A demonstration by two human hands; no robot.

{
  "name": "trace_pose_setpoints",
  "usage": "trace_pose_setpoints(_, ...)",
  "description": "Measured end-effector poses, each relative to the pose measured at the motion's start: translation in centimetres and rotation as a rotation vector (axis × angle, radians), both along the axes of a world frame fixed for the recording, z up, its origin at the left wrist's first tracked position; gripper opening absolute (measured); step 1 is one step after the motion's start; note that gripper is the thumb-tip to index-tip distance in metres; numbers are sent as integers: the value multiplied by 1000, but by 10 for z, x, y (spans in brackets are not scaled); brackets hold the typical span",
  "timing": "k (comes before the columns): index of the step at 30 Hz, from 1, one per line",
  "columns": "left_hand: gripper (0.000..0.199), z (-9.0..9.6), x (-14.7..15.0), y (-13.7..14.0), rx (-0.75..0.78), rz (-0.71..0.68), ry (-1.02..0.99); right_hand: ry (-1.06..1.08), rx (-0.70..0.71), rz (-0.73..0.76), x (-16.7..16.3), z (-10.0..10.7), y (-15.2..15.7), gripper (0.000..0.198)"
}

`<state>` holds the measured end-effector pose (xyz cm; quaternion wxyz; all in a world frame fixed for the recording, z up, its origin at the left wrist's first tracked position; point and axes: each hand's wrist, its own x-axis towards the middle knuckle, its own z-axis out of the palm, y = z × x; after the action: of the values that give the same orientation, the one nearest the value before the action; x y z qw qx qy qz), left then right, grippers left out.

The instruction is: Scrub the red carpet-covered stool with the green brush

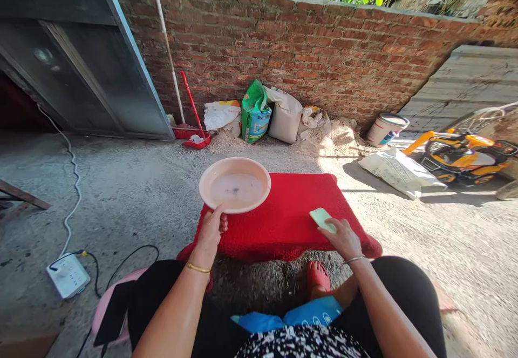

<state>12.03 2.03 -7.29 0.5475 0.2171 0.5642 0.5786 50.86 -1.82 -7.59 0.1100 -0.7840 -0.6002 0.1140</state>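
A red fluffy mat [291, 212] lies on the concrete floor in front of my knees. My left hand [211, 229] grips the near rim of a pale pink basin [234, 184] that holds murky water and sits at the mat's left far corner. My right hand [342, 235] presses a light green bar, apparently soap [321, 217], onto the mat's right side. I am seated low with a red sandal [318, 276] showing between my legs.
A white power strip [68, 275] with cables lies at the left. Sacks [256, 110], a red dustpan [195, 139] and sand stand by the brick wall [307, 50]. A bucket [386, 128], a white sack [399, 171] and a yellow toy vehicle [461, 155] are on the right.
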Motion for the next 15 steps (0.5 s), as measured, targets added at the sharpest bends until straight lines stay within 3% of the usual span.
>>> trace_pose_setpoints(4,38,-1,-7,-1,-16,16,-17,58,43,569,-106,1,4,37)
trace_pose_setpoints(7,38,1,-12,-4,25,79,-7,52,44,817,-169,5,7,41)
trace_pose_setpoints(11,39,5,-16,-8,86,147,-10,33,9,932,-204,5,26,46)
trace_pose_setpoints(15,37,5,-15,-8,100,147,-29,44,-42,883,-185,3,53,47)
